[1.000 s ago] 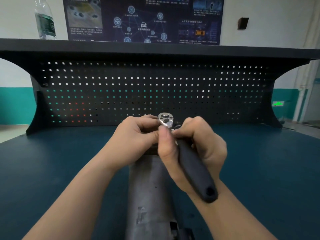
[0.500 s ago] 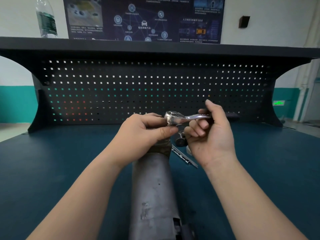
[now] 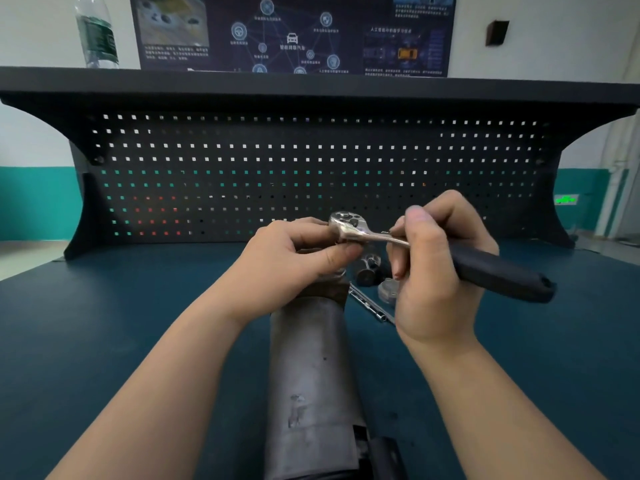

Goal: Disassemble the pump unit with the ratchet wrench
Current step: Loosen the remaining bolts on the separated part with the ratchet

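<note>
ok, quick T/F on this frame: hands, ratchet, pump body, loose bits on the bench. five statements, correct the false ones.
1. The right hand grips the chrome ratchet wrench with the black handle. True.
2. The wrench handle points away to the person's left. False: it runs out to the right.
3. The left hand holds the top end of the grey cylindrical metal pump unit, just under the wrench head. True.
4. The clear plastic water bottle lies on the dark blue benchtop. False: it stands upright on the black shelf above the pegboard.
5. Small loose metal parts lie on the benchtop between the pump unit and the right hand. True.
</note>
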Motion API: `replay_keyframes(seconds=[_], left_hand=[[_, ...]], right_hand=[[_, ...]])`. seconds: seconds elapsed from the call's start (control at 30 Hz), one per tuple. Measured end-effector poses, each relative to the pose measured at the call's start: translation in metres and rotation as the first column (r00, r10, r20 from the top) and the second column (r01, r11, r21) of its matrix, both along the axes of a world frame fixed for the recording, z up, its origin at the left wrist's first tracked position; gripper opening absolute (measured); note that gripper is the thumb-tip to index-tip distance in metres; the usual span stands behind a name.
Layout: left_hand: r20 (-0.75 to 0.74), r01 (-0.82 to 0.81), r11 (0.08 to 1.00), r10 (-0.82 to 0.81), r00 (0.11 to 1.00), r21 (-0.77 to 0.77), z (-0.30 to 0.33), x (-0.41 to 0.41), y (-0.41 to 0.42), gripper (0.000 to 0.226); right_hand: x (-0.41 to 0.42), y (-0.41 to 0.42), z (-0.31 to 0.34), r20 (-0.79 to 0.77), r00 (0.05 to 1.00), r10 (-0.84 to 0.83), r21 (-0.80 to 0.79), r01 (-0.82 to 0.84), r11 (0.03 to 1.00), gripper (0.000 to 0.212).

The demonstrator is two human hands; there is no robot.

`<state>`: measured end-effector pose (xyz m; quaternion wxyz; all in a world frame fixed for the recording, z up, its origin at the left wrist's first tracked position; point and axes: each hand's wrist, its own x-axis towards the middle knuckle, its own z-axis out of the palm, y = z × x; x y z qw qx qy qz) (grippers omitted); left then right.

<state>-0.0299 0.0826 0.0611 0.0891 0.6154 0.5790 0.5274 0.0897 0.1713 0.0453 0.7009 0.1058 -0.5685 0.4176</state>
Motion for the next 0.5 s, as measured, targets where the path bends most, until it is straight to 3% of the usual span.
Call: replay_keyframes(seconds=[0.13, 0.17, 0.23, 0.3, 0.33, 0.4, 0.43, 0.5], left_hand=[[0.019, 0.028, 1.000, -0.028, 0.999, -0.005, 0.003, -0.002, -0.002, 0.037], [0.043, 0.031, 0.999, -0.032, 0.999, 0.010, 0.003, -0.001, -0.003, 0.035], [0.061, 0.014, 1.000, -0.016, 0.998, 0.024, 0.002, 0.000, -0.002, 0.036], [0.046, -0.026, 0.999, 0.024, 0.999, 0.025, 0.001, 0.003, 0.001, 0.036], [0.035, -0.045, 0.999, 0.044, 0.998, 0.026, 0.001, 0.004, 0.002, 0.036], [0.032, -0.070, 0.997, 0.068, 0.997, 0.034, 0.001, 0.005, 0.004, 0.035], [0.042, -0.073, 0.996, 0.071, 0.997, 0.043, 0.001, 0.005, 0.004, 0.034], [0.063, -0.076, 0.995, 0.072, 0.995, 0.058, 0.000, 0.004, 0.004, 0.028]], right_hand=[[-0.007, 0.002, 0.000, 0.015, 0.955, 0.295, -0.173, -0.288, 0.942, 0.028], [-0.008, 0.005, 0.003, -0.014, 0.909, 0.417, -0.281, -0.404, 0.871, 0.029], [-0.009, 0.015, 0.010, -0.118, 0.772, 0.625, -0.509, -0.587, 0.629, 0.037], [-0.007, 0.024, 0.013, -0.211, 0.684, 0.698, -0.644, -0.634, 0.427, 0.036], [-0.007, 0.027, 0.013, -0.244, 0.677, 0.695, -0.668, -0.636, 0.386, 0.033], [-0.006, 0.028, 0.012, -0.265, 0.731, 0.629, -0.652, -0.616, 0.442, 0.032], [-0.005, 0.026, 0.011, -0.255, 0.789, 0.559, -0.615, -0.578, 0.536, 0.034], [0.000, 0.014, 0.009, -0.181, 0.923, 0.339, -0.425, -0.385, 0.819, 0.032]])
